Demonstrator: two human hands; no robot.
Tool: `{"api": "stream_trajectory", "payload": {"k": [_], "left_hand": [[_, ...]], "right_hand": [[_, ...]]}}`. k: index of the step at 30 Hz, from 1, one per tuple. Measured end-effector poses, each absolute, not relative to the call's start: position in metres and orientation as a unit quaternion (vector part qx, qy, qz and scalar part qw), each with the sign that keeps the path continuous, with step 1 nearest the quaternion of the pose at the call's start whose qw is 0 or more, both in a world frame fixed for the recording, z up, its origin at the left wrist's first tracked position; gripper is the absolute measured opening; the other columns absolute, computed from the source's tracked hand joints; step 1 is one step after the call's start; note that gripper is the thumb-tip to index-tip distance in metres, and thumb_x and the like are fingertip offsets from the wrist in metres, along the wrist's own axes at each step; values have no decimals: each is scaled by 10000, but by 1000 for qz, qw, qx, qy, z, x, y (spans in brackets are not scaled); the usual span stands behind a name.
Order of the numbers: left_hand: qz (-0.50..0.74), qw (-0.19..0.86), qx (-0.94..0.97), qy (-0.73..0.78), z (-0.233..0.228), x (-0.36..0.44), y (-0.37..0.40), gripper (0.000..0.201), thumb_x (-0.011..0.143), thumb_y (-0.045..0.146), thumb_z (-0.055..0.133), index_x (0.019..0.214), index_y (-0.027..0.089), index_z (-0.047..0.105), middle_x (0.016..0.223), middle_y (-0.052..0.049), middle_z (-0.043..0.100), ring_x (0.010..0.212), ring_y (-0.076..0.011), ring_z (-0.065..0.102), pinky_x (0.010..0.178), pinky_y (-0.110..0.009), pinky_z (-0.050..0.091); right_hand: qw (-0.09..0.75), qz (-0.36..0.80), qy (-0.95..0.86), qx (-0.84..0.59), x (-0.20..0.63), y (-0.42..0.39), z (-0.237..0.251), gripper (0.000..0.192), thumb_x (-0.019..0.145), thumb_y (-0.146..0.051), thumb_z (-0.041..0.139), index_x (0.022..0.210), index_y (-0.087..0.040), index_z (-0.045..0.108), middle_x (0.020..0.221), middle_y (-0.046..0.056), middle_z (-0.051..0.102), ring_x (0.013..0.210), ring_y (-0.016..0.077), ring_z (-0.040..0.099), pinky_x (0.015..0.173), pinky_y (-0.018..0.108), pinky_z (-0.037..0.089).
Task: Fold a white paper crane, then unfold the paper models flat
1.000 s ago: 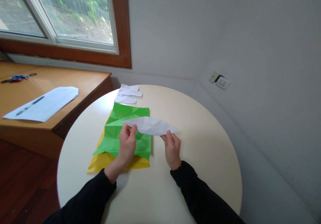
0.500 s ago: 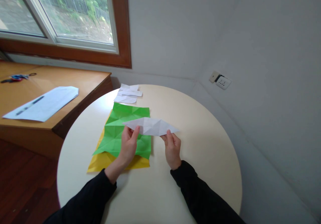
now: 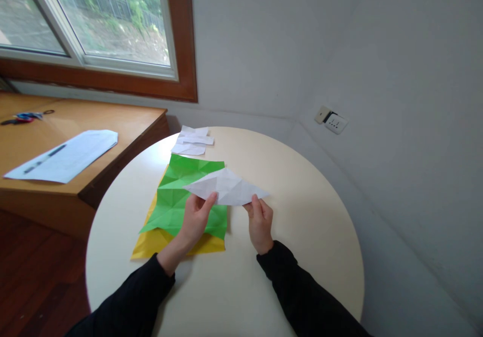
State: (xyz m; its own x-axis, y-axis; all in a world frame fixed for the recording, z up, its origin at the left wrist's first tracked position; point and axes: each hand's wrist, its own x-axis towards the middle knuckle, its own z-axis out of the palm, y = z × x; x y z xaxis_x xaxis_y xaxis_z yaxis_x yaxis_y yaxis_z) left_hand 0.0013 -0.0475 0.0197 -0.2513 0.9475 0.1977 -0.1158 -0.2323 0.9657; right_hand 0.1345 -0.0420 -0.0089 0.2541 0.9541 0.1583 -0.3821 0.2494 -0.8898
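Left hand (image 3: 196,219) and right hand (image 3: 259,221) each pinch the creased white folded paper (image 3: 226,187), above the green creased sheet (image 3: 181,193) on the round cream table (image 3: 302,226).

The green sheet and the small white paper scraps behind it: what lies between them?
Bare round table; green sheet and scraps don't touch, head view.

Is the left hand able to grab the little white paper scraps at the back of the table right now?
Probably not right away: the left hand is pinching the folded white paper. The white scraps lie farther off, past the green sheet, with nothing blocking.
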Motion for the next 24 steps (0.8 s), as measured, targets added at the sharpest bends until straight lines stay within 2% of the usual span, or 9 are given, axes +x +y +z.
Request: {"api": "stream_trajectory", "payload": {"k": [7, 11, 16, 24], "left_hand": [[621, 410, 489, 455, 20, 1, -49, 324, 697, 403, 646, 871, 130, 669, 895, -96, 705, 855, -244, 629, 762, -349, 490], [623, 410, 486, 455, 18, 0, -48, 347, 699, 396, 649, 912, 122, 660, 943, -105, 698, 892, -250, 625, 778, -349, 487], [617, 411, 474, 475, 19, 0, -48, 311, 691, 380, 658, 866, 123, 646, 876, -92, 700, 794, -224, 634, 700, -320, 492], [612, 405, 477, 483, 21, 0, -49, 306, 696, 379, 653, 855, 118, 636, 848, -83, 693, 743, -198, 621, 654, -286, 481]], "right_hand": [[685, 469, -416, -372, 136, -43, -7, 276, 793, -425, 541, 760, -163, 622, 776, 48, 657, 828, 193, 596, 752, 309, 490], [678, 458, -442, -368, 137, -43, -10, 244, 793, -391, 553, 854, -165, 623, 857, 51, 660, 844, 188, 589, 788, 319, 469], [681, 467, -439, -355, 137, -44, -9, 267, 764, -358, 604, 952, -169, 596, 946, 61, 669, 921, 208, 600, 840, 354, 460], [684, 447, -436, -375, 136, -45, -5, 254, 742, -320, 642, 933, -162, 592, 936, 70, 692, 882, 195, 628, 812, 339, 482]]}}
